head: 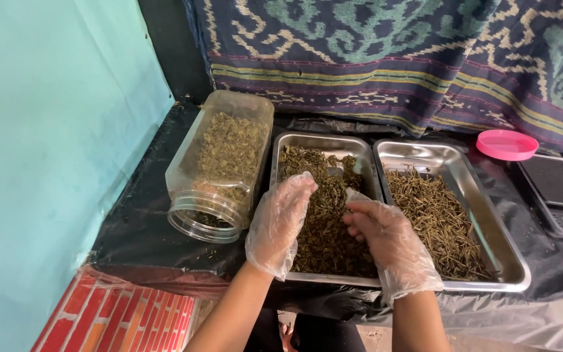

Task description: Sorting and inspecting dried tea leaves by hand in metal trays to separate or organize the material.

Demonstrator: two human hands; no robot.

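Head view
Left tray (288, 145): long axis ran away from the person; held dried leaves (324, 228); touched the right tray (490, 221).
Left hand (280, 225): gloved, over the left tray's near left edge, fingers loosely curled, grip unclear.
Right hand (389, 241): gloved, above the tray's near right part, fingertips pinched on leaves.
Jar (223, 166): lay left of the tray, mouth toward the person.

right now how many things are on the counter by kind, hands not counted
metal trays: 2, left tray and right tray
clear jars: 1, jar lying on its side
pink lids: 1, lid
scales: 1, scale
total: 5
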